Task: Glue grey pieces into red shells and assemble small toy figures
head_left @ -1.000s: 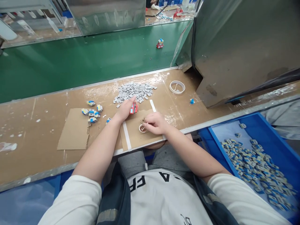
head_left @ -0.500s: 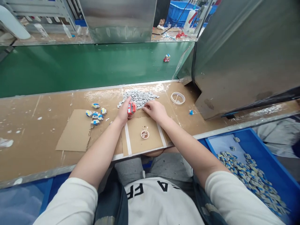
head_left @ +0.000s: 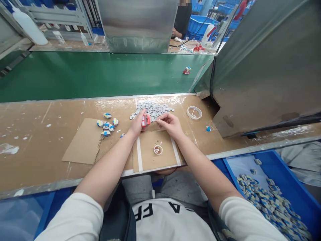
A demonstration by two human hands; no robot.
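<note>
Wrapped round a small red and grey toy part [head_left: 145,121] is my left hand [head_left: 137,124]. My right hand [head_left: 171,125] is pinched just right of it, its fingertips closed on something too small to make out. Behind both hands lies a heap of small grey pieces [head_left: 156,109]. Nearer to me, a small cup [head_left: 157,150] with reddish-brown contents and a white stick stands on a cardboard sheet [head_left: 146,160] with white tape strips. Several white, blue and yellow parts [head_left: 106,126] are grouped left of my left hand.
A white ring [head_left: 194,112] and a small blue piece [head_left: 208,128] lie at right. Beyond the table runs a green belt [head_left: 100,73] bearing a red toy [head_left: 187,70]. A blue bin [head_left: 298,182] holds many parts. A person [head_left: 182,20] is behind.
My right hand has lifted slightly from the edge of the grey heap, its fingers still pinched. My left hand still holds the red part. The camera view has tilted up a little.
</note>
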